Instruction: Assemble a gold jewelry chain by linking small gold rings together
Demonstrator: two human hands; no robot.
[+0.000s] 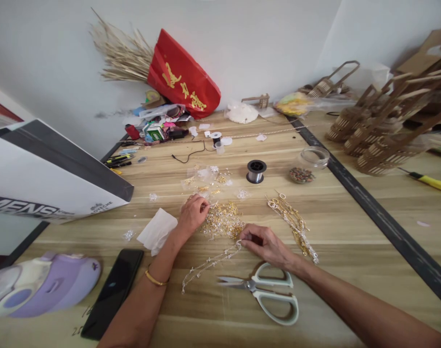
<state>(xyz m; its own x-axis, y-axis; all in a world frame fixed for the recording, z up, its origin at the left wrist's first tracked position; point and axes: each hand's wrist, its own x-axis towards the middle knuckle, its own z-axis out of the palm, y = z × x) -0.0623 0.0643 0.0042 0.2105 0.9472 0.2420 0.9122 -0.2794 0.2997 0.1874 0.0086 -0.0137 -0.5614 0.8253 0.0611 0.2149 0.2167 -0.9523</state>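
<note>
My left hand (pixel 192 214) rests on the wooden table (pixel 336 227) with fingers curled, pinching into the left edge of a pile of small gold and silver beads and charms (pixel 224 220). My right hand (pixel 264 244) is closed in a pinch on the upper end of a beaded silver strand (pixel 208 265) that trails down-left across the table. A finished row of gold charm pieces (pixel 293 223) lies to the right of the pile. White-handled scissors (pixel 266 290) lie just below my right hand.
A wire spool (pixel 256 171), a glass jar lid with beads (pixel 302 175), a white tissue (pixel 157 231), a black phone (pixel 113 291), a purple device (pixel 42 285), a white box (pixel 42 179), a red bag (pixel 184 79) and wooden baskets (pixel 383 135) surround the work area.
</note>
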